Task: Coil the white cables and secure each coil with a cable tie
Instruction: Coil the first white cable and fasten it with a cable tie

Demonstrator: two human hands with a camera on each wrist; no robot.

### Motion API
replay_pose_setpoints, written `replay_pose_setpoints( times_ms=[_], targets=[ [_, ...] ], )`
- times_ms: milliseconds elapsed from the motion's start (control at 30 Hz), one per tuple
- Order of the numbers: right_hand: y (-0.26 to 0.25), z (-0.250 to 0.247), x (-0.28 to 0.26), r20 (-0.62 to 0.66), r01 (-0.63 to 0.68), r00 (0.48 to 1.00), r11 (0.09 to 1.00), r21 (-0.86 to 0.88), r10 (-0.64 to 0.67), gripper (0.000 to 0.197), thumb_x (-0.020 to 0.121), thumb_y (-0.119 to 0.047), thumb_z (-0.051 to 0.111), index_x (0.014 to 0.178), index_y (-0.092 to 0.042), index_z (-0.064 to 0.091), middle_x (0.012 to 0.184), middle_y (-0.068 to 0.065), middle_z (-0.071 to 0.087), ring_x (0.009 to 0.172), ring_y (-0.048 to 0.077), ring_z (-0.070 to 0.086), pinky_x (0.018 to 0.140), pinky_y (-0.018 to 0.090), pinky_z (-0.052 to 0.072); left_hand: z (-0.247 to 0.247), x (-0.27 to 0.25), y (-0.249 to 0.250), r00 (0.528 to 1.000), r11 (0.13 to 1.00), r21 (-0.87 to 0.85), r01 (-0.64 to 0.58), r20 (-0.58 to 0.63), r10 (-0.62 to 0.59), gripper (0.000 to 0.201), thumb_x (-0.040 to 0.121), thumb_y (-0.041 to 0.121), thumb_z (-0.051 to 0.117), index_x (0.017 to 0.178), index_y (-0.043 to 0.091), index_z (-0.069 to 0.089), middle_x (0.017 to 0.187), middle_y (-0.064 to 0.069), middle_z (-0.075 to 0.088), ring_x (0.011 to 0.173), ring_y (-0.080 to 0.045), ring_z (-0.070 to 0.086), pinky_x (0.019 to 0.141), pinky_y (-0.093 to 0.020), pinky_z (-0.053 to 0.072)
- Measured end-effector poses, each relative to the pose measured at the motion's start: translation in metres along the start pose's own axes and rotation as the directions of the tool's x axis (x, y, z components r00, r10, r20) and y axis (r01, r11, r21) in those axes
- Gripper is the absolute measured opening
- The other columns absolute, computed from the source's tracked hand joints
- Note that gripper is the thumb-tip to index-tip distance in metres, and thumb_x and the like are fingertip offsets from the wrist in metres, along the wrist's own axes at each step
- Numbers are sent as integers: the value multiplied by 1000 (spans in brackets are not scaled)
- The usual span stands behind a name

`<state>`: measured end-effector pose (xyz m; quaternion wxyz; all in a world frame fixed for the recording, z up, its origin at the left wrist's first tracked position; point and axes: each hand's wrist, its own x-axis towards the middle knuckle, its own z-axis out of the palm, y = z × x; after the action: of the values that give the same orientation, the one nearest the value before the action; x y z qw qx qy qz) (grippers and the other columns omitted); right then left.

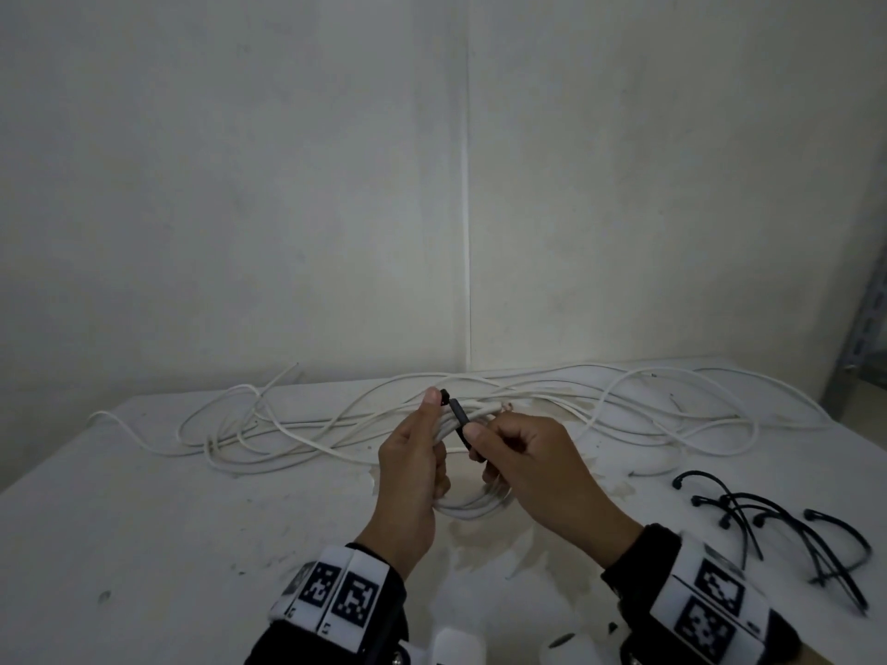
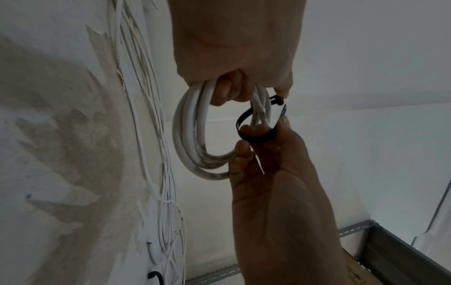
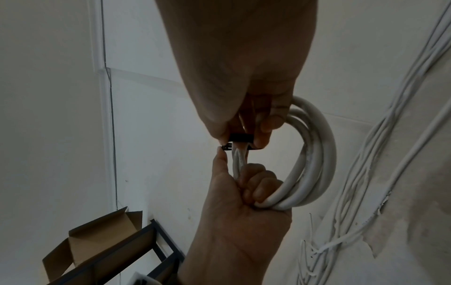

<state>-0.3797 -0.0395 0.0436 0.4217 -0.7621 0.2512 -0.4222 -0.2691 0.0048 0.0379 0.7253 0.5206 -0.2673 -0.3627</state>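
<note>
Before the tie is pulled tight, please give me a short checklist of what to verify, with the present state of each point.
1. Coil held together: ok, the left hand grips its strands.
2. Cable tie wrapped around the bundle: ok, it loops round the strands.
3. Tie head under control: ok, at the left thumb tip.
4. Strap held: ok, the right hand pinches it.
5. Tail threaded through the head: cannot tell, fingers hide it.
6. Spare ties available: ok, lying on the table to the right.
</note>
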Motion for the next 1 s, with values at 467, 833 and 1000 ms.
replay_pose_setpoints(
  times_ms=[467,833,1000],
  targets=[
    [-3,0,2,-16,-79,997,997,4,79,34,86,-20,62,53,-15,58,51,-9,58,42,0,50,46,11,38,-2,-1,-3,999,997,74,-39,24,37,32,90,38,53,62,21,56,43,10,26,38,-5,22,38,-18,22],
    [-8,5,4,-13,-31,999,998,-58,31,31,86,-27,61,57,-18,58,55,-6,57,45,1,48,51,14,39,-3,-3,-8,1000,998,60,-17,14,16,37,92,33,51,57,23,57,41,11,26,38,-6,22,38,-19,22],
    [-3,3,4,12,24,1000,988,-151,-23,32,85,-27,64,55,-26,53,58,-6,56,54,6,48,55,19,39,-3,-2,-5,1000,998,52,-30,-6,30,38,90,40,51,59,18,51,41,11,28,36,-4,24,38,-18,23]
  ],
)
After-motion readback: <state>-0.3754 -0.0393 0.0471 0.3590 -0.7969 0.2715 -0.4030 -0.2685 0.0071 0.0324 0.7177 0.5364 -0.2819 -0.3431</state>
